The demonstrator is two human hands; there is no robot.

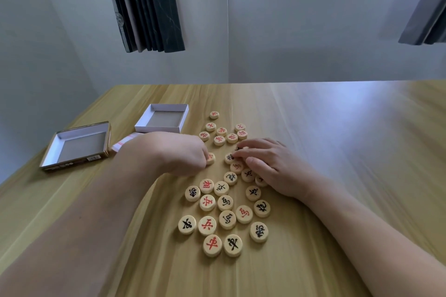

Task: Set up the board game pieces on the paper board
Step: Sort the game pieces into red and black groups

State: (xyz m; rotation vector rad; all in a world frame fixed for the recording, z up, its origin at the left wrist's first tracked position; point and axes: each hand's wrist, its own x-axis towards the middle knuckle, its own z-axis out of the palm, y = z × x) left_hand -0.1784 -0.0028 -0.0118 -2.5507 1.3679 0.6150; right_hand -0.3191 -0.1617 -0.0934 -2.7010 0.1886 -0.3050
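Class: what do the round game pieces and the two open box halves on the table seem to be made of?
Round game pieces: probably pale wood with a smooth finish, carrying red or black characters. Box halves: likely cardboard, with thin white folded walls and a grey matt inside.

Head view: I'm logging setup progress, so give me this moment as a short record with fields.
surface: wooden table
pieces: round discs loose on the table, red and black characters, most face up
far cluster: red-marked pieces
left hand: pinches one disc
right hand: fingers resting on discs
box halves: open, left
paper board: folded paper near boxes, not laid out
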